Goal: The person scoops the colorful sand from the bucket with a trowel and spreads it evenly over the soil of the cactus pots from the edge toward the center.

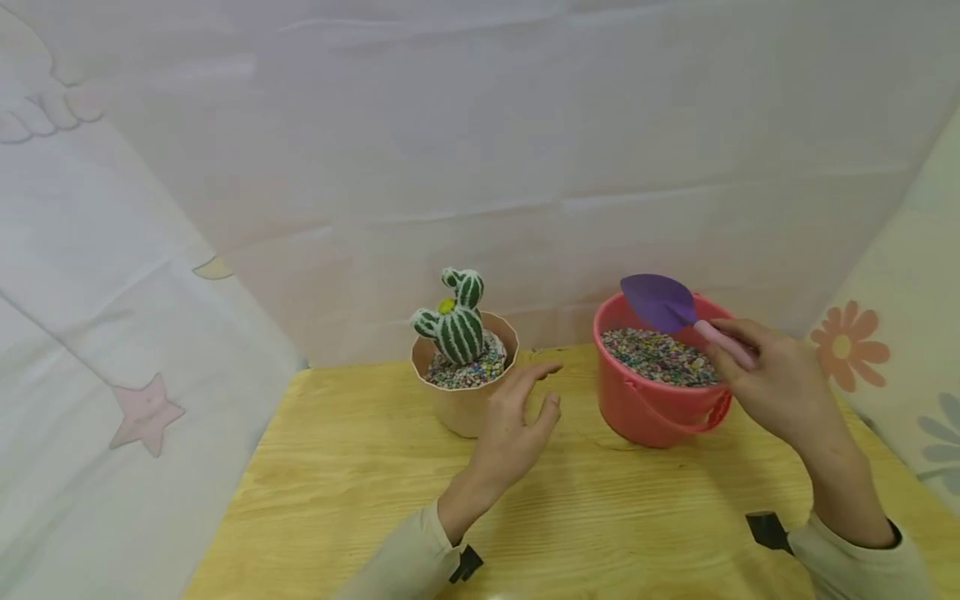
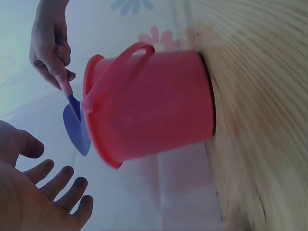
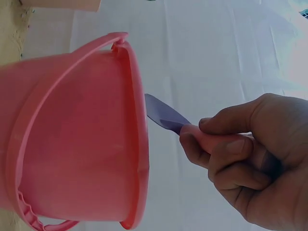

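Note:
In the head view my right hand (image 1: 783, 383) grips the pink handle of a small trowel (image 1: 660, 302). Its purple blade is over the rim of a pink bucket (image 1: 637, 408), which holds multicoloured gravel (image 1: 660, 358). The right wrist view shows my fingers curled round the trowel handle (image 3: 216, 139). My left hand (image 1: 513, 429) is in front of a beige pot (image 1: 457, 408), fingers spread and holding nothing. A green knitted cactus (image 1: 459, 333) with a yellow flower stands in that pot, with gravel around its base.
Both containers stand near the back edge of a wooden table (image 1: 337, 483). Pale printed cloth (image 1: 487, 150) hangs behind and at both sides. The bucket's handle (image 1: 675, 421) hangs down at its front.

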Tool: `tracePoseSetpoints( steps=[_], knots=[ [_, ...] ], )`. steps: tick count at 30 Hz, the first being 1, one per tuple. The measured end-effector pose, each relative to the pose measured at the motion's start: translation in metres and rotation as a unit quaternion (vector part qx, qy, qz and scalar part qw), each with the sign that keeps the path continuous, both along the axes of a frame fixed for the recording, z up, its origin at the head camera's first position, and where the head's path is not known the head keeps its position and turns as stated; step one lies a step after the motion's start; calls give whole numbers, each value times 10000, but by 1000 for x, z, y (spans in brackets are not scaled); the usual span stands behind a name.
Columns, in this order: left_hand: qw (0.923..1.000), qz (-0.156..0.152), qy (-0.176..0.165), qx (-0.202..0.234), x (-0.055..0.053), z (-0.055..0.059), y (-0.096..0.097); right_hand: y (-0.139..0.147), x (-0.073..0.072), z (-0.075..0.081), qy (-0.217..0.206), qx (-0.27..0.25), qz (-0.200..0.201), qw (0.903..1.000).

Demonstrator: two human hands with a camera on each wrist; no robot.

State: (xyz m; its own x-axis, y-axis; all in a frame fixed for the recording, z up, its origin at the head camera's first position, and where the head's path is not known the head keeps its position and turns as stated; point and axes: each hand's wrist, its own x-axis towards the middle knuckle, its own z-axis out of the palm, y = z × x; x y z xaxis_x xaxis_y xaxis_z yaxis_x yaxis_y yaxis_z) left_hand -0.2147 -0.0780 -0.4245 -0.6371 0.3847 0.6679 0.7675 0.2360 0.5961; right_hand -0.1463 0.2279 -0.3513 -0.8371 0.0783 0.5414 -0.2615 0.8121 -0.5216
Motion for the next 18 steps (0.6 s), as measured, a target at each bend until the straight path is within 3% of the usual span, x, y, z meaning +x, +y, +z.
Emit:
tracePoseSetpoints(
  steps=[4,7,13,16,18],
  knots=[
    [9979,-163,-603,163,-7,-5,28,5,1,-2,70,156,-62,9998],
    [9912,-206,-1229,442,-13,-8,47,8,1,-3,43,223,-63,9997],
    [9584,-297,-2593,1157,-30,-17,80,14,-1,-5,-93,413,-69,9991],
    [9466,-339,-2926,1314,-38,-23,95,16,-2,-6,-85,466,-45,9989],
    [9438,-452,-2956,1410,-42,-27,104,18,-3,-8,-79,511,-67,9986]
  ],
)
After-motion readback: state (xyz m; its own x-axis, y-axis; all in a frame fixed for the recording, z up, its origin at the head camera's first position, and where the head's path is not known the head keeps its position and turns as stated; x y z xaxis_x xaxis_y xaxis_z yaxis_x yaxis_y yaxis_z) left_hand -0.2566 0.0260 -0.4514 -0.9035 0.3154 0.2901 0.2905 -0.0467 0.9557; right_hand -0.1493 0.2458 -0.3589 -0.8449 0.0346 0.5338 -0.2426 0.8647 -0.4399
